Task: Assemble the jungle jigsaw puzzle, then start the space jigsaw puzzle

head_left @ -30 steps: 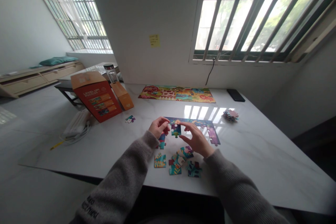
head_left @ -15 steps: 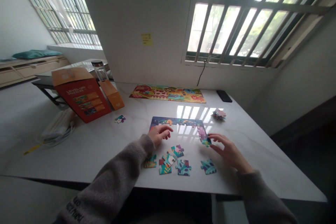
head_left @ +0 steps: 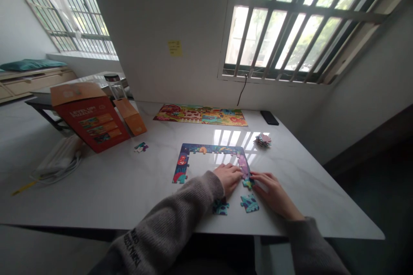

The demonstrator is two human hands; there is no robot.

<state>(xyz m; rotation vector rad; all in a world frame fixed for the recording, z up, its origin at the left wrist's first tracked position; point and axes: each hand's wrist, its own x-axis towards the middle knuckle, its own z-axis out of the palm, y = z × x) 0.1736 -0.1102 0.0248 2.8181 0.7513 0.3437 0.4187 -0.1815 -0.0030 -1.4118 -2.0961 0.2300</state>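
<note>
A jigsaw border of dark blue and purple pieces point(head_left: 209, 148) lies on the white table, its top row and two side columns joined. My left hand point(head_left: 229, 177) reaches across, with its fingers stretched out flat at the right column. On that column's outer side, my right hand point(head_left: 272, 191) has thumb and fingers closed at the edge of a green and yellow puzzle piece point(head_left: 248, 183). Nearer the front edge lie a loose teal puzzle piece point(head_left: 249, 203) and another teal piece point(head_left: 221, 208), partly under my left sleeve. That sleeve hides the table left of them.
A stack of pieces point(head_left: 263, 140) and a black phone point(head_left: 269, 117) lie at the right. Behind is a finished farm puzzle point(head_left: 201, 114). An orange puzzle box point(head_left: 92, 120), a smaller orange box point(head_left: 131, 117), a lone piece point(head_left: 141, 147) and a white cable point(head_left: 69, 167) are at the left.
My left hand has moved right, from the left column to the right one, uncovering the left column. Its sleeve now covers several loose pieces. My right hand stays at the same piece.
</note>
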